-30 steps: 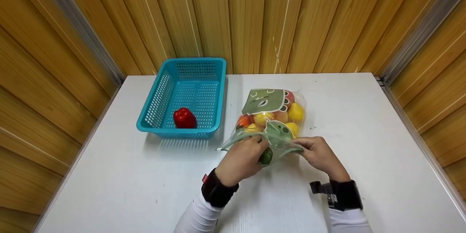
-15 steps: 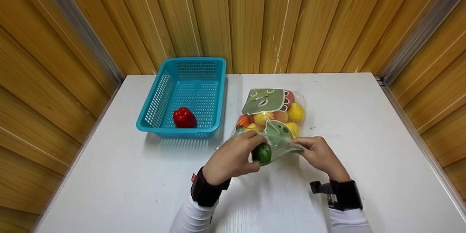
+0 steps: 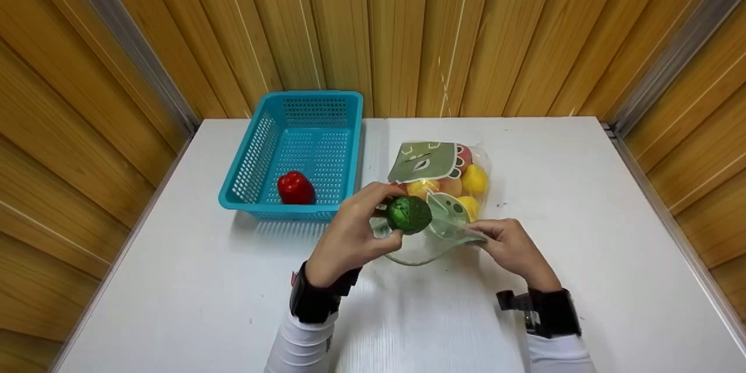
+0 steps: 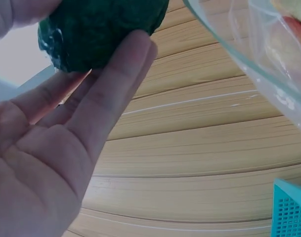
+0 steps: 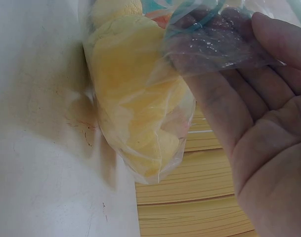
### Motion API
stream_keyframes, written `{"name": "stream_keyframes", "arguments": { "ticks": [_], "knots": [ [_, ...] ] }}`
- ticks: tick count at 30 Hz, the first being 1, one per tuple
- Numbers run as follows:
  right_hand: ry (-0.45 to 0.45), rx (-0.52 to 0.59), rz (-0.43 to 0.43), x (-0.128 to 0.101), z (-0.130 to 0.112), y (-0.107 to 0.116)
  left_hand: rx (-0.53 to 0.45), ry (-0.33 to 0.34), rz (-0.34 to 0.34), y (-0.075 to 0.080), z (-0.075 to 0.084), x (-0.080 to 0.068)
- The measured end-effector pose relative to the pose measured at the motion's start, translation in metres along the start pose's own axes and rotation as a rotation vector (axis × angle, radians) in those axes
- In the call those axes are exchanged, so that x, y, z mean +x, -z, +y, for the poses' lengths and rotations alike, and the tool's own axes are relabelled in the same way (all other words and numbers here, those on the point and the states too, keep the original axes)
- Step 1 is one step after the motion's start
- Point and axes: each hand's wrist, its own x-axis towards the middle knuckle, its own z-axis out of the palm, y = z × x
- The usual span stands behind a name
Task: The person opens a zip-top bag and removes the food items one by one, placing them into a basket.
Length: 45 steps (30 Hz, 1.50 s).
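1. Nearest the camera, two white sleeves end in dark wrist straps above a smooth white table (image 3: 192, 280) with a faint grain.

2. The right hand (image 3: 513, 247) rests low on the table and pinches the near edge of the clear plastic bag (image 3: 443, 198) at its mouth; the right wrist view shows the thin, crinkled film lying across the fingers (image 5: 224, 103), the thumb over it.

3. The left hand (image 3: 349, 233) is lifted just above the mouth of the bag, its fingers and thumb curled round a round, dark green fruit (image 3: 409, 214) with a bumpy, pebbled skin. In the left wrist view the fruit (image 4: 98, 29) sits at the fingertips, clear of the palm, with the edge of the bag just beside it.

4. The bag lies flat on the table, its mouth gaping in a loose curve toward the person. Through the film show rounded yellow, orange and red fruits (image 3: 473, 179), packed close together; green printed patches mark its top side.

5. Left of the bag and apart from it stands a rectangular turquoise plastic basket (image 3: 256, 157) with perforated walls and floor. A glossy red pepper (image 3: 295, 188) lies in its near end.

6. Behind the table rise walls of vertical, honey-coloured wooden slats with grey metal strips in the corners.
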Motion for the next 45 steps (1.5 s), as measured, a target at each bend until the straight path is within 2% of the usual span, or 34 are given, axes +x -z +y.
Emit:
{"name": "stream_keyframes", "arguments": {
  "ticks": [3,7,13,20,25,29,33,37,45],
  "knots": [
    [-0.001,-0.007,0.002,0.000,0.000,0.000,-0.018,0.005,0.050,0.001,-0.003,0.001],
    [0.001,-0.011,0.002,0.000,0.000,0.000,0.010,0.032,0.140,0.005,-0.008,0.001],
    [0.016,-0.017,0.003,0.000,0.001,0.000,0.077,0.137,0.280,0.012,-0.019,0.002],
    [0.027,-0.022,0.012,-0.001,0.001,-0.001,0.150,0.233,0.458,0.022,-0.043,0.001],
    [0.030,0.004,0.002,-0.001,0.001,0.000,0.207,0.337,0.519,0.028,-0.060,-0.002],
    [0.021,0.007,0.000,-0.001,0.000,0.000,0.294,0.400,0.542,0.028,-0.073,-0.003],
    [0.012,-0.001,0.004,-0.001,0.000,0.000,0.378,0.483,0.528,0.026,-0.085,-0.003],
    [0.019,-0.005,0.009,-0.001,0.000,0.000,0.442,0.566,0.473,0.024,-0.094,-0.004],
    [-0.010,-0.034,0.010,0.000,-0.001,-0.001,0.530,0.654,0.358,0.022,-0.104,-0.007]
  ]
}}
